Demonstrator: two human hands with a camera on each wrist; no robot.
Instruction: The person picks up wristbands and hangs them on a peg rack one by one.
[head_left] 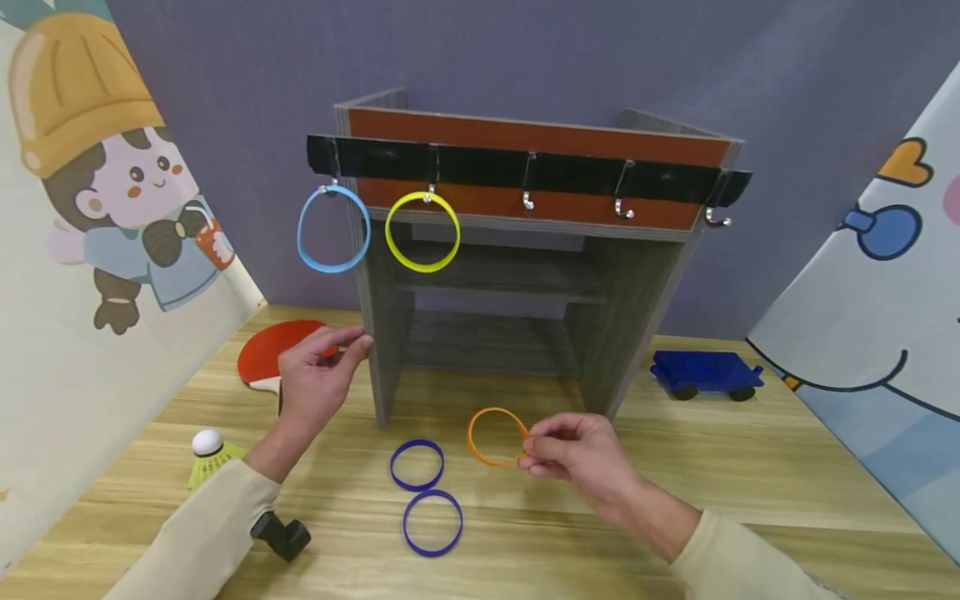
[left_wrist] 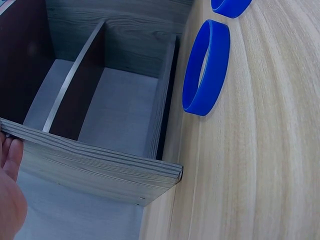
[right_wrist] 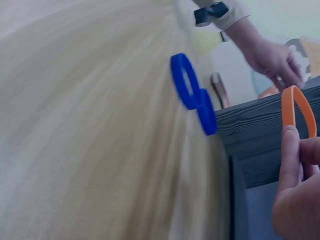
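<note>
My right hand pinches an orange ring between thumb and fingers, holding it in front of the grey shelf unit. At the unit's left side panel, my left hand grips the front edge with thumb and fingers; the left wrist view shows only part of this hold. A light blue ring and a yellow ring hang from the two leftmost hooks of the black rail. Two dark blue rings lie close together on the wooden table.
Three hooks on the right of the rail bear no rings. Left of the unit lie a red paddle and a yellow shuttlecock. A blue toy cart stands to its right. Printed panels flank the table on both sides.
</note>
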